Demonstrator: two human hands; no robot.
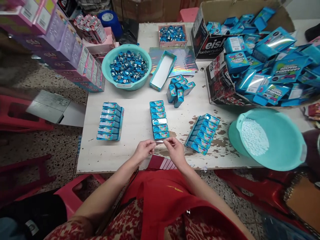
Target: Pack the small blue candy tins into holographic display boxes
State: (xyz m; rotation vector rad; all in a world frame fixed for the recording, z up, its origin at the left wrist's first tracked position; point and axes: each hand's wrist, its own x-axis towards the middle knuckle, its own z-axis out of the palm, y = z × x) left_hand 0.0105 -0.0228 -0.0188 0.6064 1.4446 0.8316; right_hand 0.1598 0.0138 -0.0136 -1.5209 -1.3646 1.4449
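My left hand (145,150) and my right hand (175,150) meet near the table's front edge, fingers pinched. Between their fingertips is a small pale strip (159,142), its kind too small to make out. Just beyond stands a row of blue candy packs (160,110) with round recesses on top; one has a whitish top. Similar packs stand in a row on the left (109,121) and in a slanted row on the right (203,134). Under my right wrist lies a dark red sheet with pale strips (163,162).
A turquoise basin (106,75) holds blue and silver caps; a pink box (172,43) holds more. Loose packs (178,96) stand by an open blue tray (162,71). Cartons of blue packets (217,78) and a basin with white pellets (282,146) are right; pink-purple boxes (72,50) are stacked left.
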